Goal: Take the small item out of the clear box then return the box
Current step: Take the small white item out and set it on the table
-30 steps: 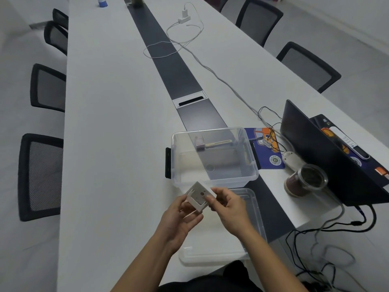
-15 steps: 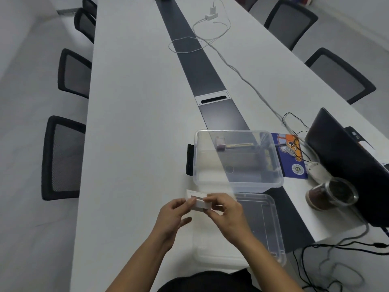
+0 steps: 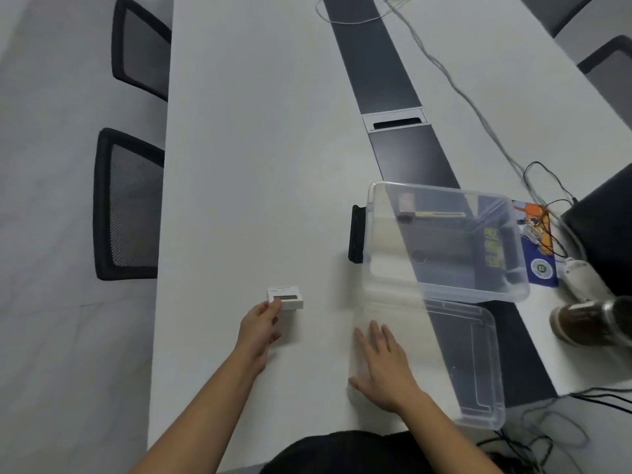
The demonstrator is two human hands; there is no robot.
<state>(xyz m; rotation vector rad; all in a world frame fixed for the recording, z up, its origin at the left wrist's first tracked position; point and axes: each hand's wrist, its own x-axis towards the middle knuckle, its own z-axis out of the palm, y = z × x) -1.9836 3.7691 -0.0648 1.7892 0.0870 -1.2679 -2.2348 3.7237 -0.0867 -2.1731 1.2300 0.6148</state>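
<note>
Left hand [image 3: 258, 331]: fingertips pinched on near edge of small white item [image 3: 285, 297], resting on table [image 3: 246, 165]. Bare tabletop beyond and left of it, up to table edge. Right hand [image 3: 383, 362]: flat, fingers spread, nothing held, on clear lid [image 3: 478, 364]. Beyond right hand: clear box [image 3: 444, 282], uncovered, small objects inside, identity unclear. Cables [image 3: 547, 186], jar [image 3: 588, 323] further right.

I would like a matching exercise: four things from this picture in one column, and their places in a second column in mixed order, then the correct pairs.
1. small white item
2. clear box
3. lid
4. right hand

A. nearest the table's front edge, under a palm
B. at the left hand's fingertips
C. behind the lid, open
D. flat on the lid

Pairs: 1-B, 2-C, 3-A, 4-D
</note>
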